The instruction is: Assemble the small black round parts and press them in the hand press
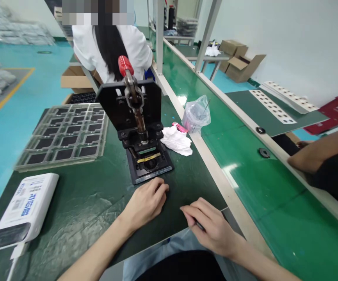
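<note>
As left fingers (160, 188) rest slack and right fingers (194, 212) pinch something dark (200, 225), a tray (58, 161) holds black squares (87, 151)

The press (128, 103) is black, with a red handle (125, 65) and a yellow strip (148, 157) on its base. The mat (81, 218) beneath is dark green; the cloth (176, 140) right of the press is white. The near-left charger (16, 222) is white with blue lettering (25, 205). The floor (25, 117) at left is teal with a yellow line (8, 91).
</note>
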Available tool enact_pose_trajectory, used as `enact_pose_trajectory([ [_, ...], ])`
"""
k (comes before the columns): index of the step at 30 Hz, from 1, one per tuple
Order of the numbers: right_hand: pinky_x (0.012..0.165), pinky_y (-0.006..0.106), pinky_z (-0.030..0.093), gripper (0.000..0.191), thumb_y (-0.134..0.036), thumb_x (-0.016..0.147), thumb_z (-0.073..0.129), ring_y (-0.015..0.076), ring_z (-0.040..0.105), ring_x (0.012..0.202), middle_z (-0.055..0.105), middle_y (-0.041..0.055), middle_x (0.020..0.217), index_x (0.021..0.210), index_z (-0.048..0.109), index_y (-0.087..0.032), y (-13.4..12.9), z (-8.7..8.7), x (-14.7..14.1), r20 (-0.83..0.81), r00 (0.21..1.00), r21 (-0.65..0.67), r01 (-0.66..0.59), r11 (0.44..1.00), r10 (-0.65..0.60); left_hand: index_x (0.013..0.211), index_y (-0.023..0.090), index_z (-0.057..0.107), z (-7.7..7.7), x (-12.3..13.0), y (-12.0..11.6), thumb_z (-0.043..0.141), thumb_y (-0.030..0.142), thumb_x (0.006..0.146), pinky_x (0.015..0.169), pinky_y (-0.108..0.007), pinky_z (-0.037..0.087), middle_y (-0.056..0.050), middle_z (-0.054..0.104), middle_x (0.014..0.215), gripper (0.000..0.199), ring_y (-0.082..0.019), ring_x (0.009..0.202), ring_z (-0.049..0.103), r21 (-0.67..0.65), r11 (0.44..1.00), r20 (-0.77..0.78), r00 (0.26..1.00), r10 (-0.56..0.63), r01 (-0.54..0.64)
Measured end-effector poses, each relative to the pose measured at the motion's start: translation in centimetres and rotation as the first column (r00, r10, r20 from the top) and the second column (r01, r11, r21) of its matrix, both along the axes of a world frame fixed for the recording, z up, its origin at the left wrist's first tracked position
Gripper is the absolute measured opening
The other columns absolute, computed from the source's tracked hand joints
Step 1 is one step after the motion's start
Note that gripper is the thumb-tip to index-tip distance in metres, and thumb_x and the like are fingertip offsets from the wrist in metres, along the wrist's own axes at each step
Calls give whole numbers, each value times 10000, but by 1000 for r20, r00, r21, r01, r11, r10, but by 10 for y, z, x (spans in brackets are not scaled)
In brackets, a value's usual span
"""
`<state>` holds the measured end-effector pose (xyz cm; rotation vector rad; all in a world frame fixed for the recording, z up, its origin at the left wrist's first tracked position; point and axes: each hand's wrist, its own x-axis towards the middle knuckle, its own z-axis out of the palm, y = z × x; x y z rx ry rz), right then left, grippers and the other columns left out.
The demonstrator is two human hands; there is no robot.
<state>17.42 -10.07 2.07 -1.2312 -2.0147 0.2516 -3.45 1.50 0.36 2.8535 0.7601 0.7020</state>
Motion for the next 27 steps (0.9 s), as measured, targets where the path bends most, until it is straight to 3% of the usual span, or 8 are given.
enact_pose_trajectory([
  [3, 598, 332, 532, 347, -55, 983, 388, 188, 610, 665, 660, 62, 817, 1235, 601, -162, -3, -2, 2, -158, 987, 53, -19, 998, 28, 1030, 185, 541, 1, 0, 1, 398, 136, 1024, 631, -286, 536, -57, 616, 966, 152, -173, 731, 643, 3, 1000, -2, 1000, -8, 8],
  [5, 545, 310, 487, 328, -117, 1023, 340, 175, 580, 624, 608, 38, 747, 1143, 636, -194, 2, 1, 8, -338, 939, 36, 80, 996, -64, 1030, 186, 537, 2, 0, 2, 376, 144, 1037, 624, -283, 531, -58, 613, 971, 167, -168, 725, 640, -3, 1000, -2, 1000, -11, 11],
  [7, 540, 295, 451, 347, -199, 1069, 308, 163, 541, 608, 550, 21, 702, 1003, 648, -215, 10, 3, 18, -537, 795, -43, 307, 951, -281, 1032, 187, 537, 3, 0, 3, 373, 152, 1043, 612, -277, 523, -55, 608, 970, 167, -161, 711, 634, -4, 1000, 3, 1000, -15, 15],
  [9, 556, 286, 430, 354, -286, 1088, 333, 157, 510, 613, 516, 15, 694, 905, 627, -216, 20, 2, 31, -670, 578, -147, 512, 846, -466, 1030, 188, 539, 4, 0, 4, 378, 155, 1044, 603, -273, 518, -49, 601, 961, 164, -154, 695, 628, 3, 1000, 9, 1000, -13, 13],
  [11, 571, 281, 419, 337, -368, 1076, 398, 154, 491, 625, 508, 12, 705, 877, 619, -209, 29, -2, 44, -713, 457, -214, 579, 786, -531, 1024, 188, 541, 5, 1, 5, 382, 155, 1043, 601, -268, 516, -44, 595, 956, 163, -145, 682, 625, 10, 1000, 14, 1000, -10, 10],
  [16, 695, 294, 457, 277, -428, 1041, 503, 156, 539, 731, 579, 16, 808, 963, 664, -216, 39, -19, 62, -712, 468, -294, 479, 827, -524, 1035, 180, 556, 6, 0, 5, 386, 165, 1050, 618, -266, 523, -52, 601, 995, 171, -145, 706, 641, 26, 1000, -5, 1000, -2, 2],
  [19, 759, 315, 482, 203, -408, 1003, 583, 171, 593, 806, 627, 25, 868, 993, 667, -223, 40, -22, 63, -701, 472, -281, 508, 814, -536, 1041, 176, 557, 7, -1, 5, 383, 165, 1057, 622, -263, 523, -54, 601, 1005, 175, -147, 718, 649, 35, 999, -15, 1000, -1, 1],
  [27, 907, 401, 466, 318, -392, 890, 738, 232, 600, 1010, 657, 75, 1102, 1136, 627, -224, 39, -25, 62, -422, 679, -202, 575, 793, -600, 1046, 174, 551, 5, -3, 5, 368, 163, 1066, 632, -261, 537, -53, 589, 1000, 184, -146, 709, 645, 55, 998, 10, 1000, -12, 12],
])
